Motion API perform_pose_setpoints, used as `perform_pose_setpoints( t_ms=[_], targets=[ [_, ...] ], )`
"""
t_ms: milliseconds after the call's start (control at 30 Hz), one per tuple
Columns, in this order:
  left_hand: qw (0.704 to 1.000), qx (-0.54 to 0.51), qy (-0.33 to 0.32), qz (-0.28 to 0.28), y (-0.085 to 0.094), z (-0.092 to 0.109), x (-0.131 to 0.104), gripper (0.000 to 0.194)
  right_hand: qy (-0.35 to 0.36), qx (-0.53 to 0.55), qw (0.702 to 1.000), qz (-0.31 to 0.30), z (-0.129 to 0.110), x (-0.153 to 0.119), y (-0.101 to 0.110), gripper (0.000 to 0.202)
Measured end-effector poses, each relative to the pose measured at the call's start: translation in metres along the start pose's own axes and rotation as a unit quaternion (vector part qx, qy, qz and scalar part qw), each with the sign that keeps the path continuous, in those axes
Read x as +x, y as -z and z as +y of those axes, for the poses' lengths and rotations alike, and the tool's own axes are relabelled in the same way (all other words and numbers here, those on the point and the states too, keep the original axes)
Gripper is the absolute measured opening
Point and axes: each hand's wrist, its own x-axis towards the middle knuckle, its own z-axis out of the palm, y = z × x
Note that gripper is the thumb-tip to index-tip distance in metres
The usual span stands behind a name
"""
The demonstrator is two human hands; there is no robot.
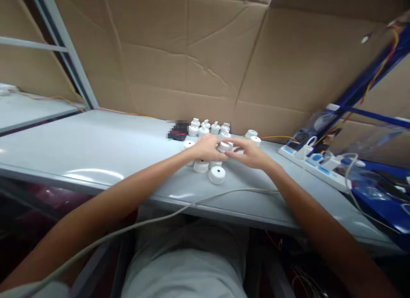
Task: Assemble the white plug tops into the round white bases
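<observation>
Between my two hands is a white, round, cap-like piece (226,147) with a short cylindrical side. My right hand (251,154) curls around it from the right, thumb in front and index finger over the far side. From the left, my left hand (207,148) has its fingers against the same piece; part of them is hidden. Close in front of the hands sit more such white pieces, one nearest me with a small dark hole in its top (217,175) and another beside it (200,166). One more (188,145) stands left of my left wrist.
Behind the hands stand several white pieces with knobbed tops (215,128), beside a dark pixelated object (179,131). Two white pieces (255,140) sit at the back right. A power strip (315,167) with plugs lies right. A pale cable (192,204) crosses the grey table's (128,140) front edge.
</observation>
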Motion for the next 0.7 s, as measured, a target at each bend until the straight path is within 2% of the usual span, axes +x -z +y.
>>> perform_pose_setpoints(
  t_ms=[100, 233, 300, 367, 500, 567, 700],
  targets=[
    [0.999, 0.043, -0.007, -0.022, 0.0, -0.002, 0.001, 0.045, -0.021, 0.022, 0.999, -0.013, 0.002, -0.001, -0.001, 0.039],
    [0.999, 0.043, 0.0, -0.029, 0.001, -0.001, 0.0, 0.049, -0.033, 0.046, 0.998, -0.013, 0.001, -0.002, -0.001, 0.043],
    [0.999, 0.029, 0.0, -0.017, 0.001, -0.001, 0.0, 0.046, -0.048, 0.084, 0.995, 0.003, -0.001, -0.002, -0.001, 0.044],
    [1.0, 0.003, -0.008, 0.018, 0.0, 0.0, 0.0, 0.042, -0.067, 0.127, 0.989, 0.037, -0.004, -0.001, 0.001, 0.047],
    [0.985, -0.138, -0.045, 0.097, 0.0, 0.001, 0.002, 0.033, -0.096, 0.244, 0.96, 0.098, -0.011, 0.0, 0.007, 0.057],
    [0.965, -0.228, -0.054, 0.117, 0.001, 0.002, 0.002, 0.031, -0.09, 0.29, 0.947, 0.107, -0.014, 0.001, 0.01, 0.061],
    [0.929, -0.349, -0.023, 0.123, 0.006, 0.008, -0.002, 0.031, -0.067, 0.292, 0.945, 0.13, -0.015, 0.001, 0.012, 0.058]
  ],
)
